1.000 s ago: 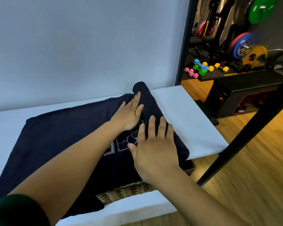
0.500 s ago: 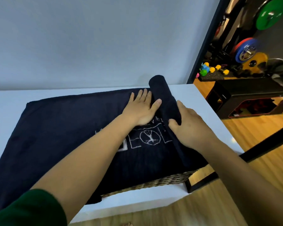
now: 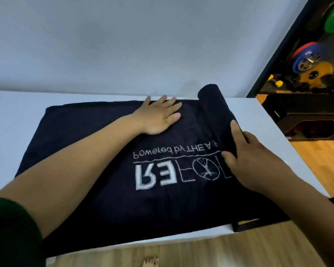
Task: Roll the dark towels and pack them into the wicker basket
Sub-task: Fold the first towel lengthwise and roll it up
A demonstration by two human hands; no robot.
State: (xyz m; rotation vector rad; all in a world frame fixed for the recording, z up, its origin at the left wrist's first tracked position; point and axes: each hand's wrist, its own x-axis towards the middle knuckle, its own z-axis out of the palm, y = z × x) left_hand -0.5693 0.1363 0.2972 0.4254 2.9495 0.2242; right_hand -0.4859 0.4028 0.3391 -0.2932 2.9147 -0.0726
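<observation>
While my head camera looks down over the white worktop [image 3: 258, 120], I see the dark towel [image 3: 96, 143] spread flat across most of it, its near edge hanging a little over the front at 6 o'clock. White lettering [image 3: 174, 168] on the cloth reads upside down to me, with a small tree emblem in a ring beside the letters. At 2 o'clock from the lettering, the towel's right end is wound into a tight roll [image 3: 216, 110] that runs from the far edge toward me. My left hand [image 3: 158, 118] lies palm down on the flat cloth near the far edge, at 12 o'clock from the lettering, fingers spread and pressed flat, holding nothing, just left of the roll and not touching it. My right hand [image 3: 247, 157] sits on the near part of the roll at 3 o'clock, fingers curled over its top and thumb against its left side, so it pinches the roll between them. A dark green sleeve [image 3: 10, 234] covers my left upper arm at 8 o'clock. I cannot see the wicker basket from here. Off at 2 o'clock, beyond the worktop, coloured weight plates [image 3: 307, 58] stand on a wooden floor [image 3: 324, 162]. A bare foot [image 3: 150, 262] shows at 6 o'clock below the worktop's edge.
</observation>
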